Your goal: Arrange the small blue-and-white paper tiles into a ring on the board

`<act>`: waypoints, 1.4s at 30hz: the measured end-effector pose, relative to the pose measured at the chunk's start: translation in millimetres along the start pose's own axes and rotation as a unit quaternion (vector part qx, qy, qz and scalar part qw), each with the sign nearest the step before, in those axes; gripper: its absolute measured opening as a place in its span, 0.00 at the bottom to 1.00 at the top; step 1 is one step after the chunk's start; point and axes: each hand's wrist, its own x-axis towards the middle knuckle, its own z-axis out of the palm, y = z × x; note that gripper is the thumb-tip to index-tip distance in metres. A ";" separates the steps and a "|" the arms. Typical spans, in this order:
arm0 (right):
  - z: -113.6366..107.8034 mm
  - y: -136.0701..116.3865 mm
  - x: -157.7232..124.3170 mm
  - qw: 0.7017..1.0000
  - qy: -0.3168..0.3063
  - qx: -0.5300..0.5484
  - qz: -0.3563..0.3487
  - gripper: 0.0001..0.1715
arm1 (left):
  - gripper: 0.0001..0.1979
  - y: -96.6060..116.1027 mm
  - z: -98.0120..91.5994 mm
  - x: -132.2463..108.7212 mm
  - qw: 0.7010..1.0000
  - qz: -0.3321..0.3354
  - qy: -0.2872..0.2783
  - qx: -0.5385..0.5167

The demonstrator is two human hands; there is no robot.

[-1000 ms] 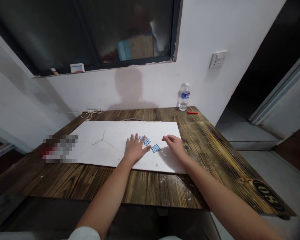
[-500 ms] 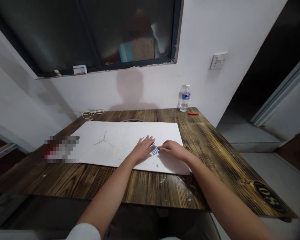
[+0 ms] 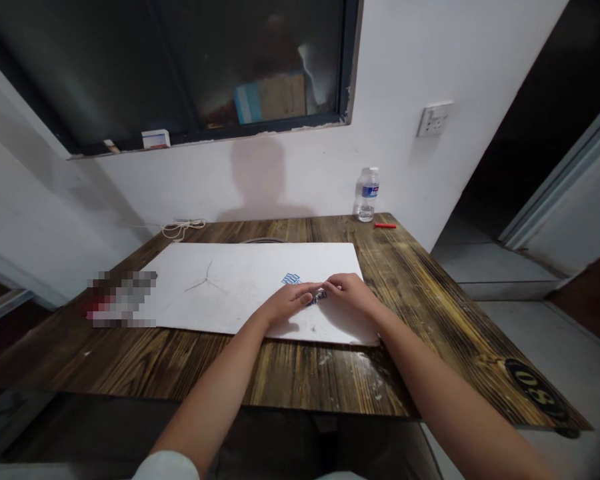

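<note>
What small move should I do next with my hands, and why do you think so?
Probably lift the blue strip slightly, holding it between your left hand and right hand. Your fingertips from both sides meet on it, so it seems ready to raise, though they partly hide it. The second strip lies untouched on the white board and can wait.

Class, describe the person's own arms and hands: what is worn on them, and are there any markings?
The left hand and right hand are bare, without gloves, and no watch or bracelet shows at either wrist. The left forearm is bare up to a white sleeve at the bottom of the view.
</note>
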 end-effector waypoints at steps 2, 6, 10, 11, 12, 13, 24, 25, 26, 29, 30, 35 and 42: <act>0.6 2.6 -0.7 0.999 -0.034 0.003 -0.036 0.17 | 0.24 1.6 -4.2 -1.9 0.998 -0.004 -0.029 0.051; 4.3 8.0 -3.0 0.989 -0.095 -0.033 -0.105 0.14 | 0.18 1.4 -12.6 -5.0 0.980 -0.005 -0.088 0.180; 3.0 10.5 -4.0 0.988 -0.082 -0.052 -0.120 0.15 | 0.18 -2.4 -17.9 -6.5 0.964 -0.055 -0.070 0.251; 1.9 10.3 -4.1 0.988 -0.079 -0.049 -0.121 0.16 | 0.18 -4.1 -18.8 -6.6 0.960 -0.068 -0.065 0.265; 0.7 9.8 -4.2 0.989 -0.077 -0.044 -0.120 0.17 | 0.18 -6.1 -19.5 -6.8 0.955 -0.079 -0.058 0.281; -0.5 8.9 -4.3 0.989 -0.076 -0.039 -0.118 0.17 | 0.18 -8.2 -20.0 -6.8 0.949 -0.089 -0.047 0.299; 1.1 4.5 -4.2 0.989 -0.062 0.017 -0.132 0.16 | 0.25 -27.2 -14.9 -5.6 0.914 -0.142 0.032 0.379; 2.4 5.7 -3.5 0.991 -0.054 0.014 -0.122 0.15 | 0.26 -28.2 -14.0 -5.1 0.915 -0.143 0.027 0.377; 3.7 6.8 -2.9 0.992 -0.053 0.008 -0.114 0.15 | 0.27 -28.9 -13.2 -4.6 0.916 -0.146 0.022 0.373; 8.2 7.7 -2.5 0.987 -0.094 0.004 -0.130 0.15 | 0.29 -27.6 -10.4 -3.3 0.919 -0.163 0.006 0.358; 9.8 6.9 -3.2 0.983 -0.116 0.010 -0.145 0.15 | 0.30 -26.0 -9.4 -3.1 0.920 -0.171 -0.001 0.353; 16.1 -3.2 -8.6 0.970 -0.187 0.019 -0.158 0.24 | 0.31 -14.4 -5.7 -3.4 0.934 -0.162 -0.052 0.315; 13.7 -3.0 -3.6 0.990 -0.045 0.017 -0.136 0.16 | 0.27 -7.4 -5.2 0.5 0.946 -0.084 -0.011 0.312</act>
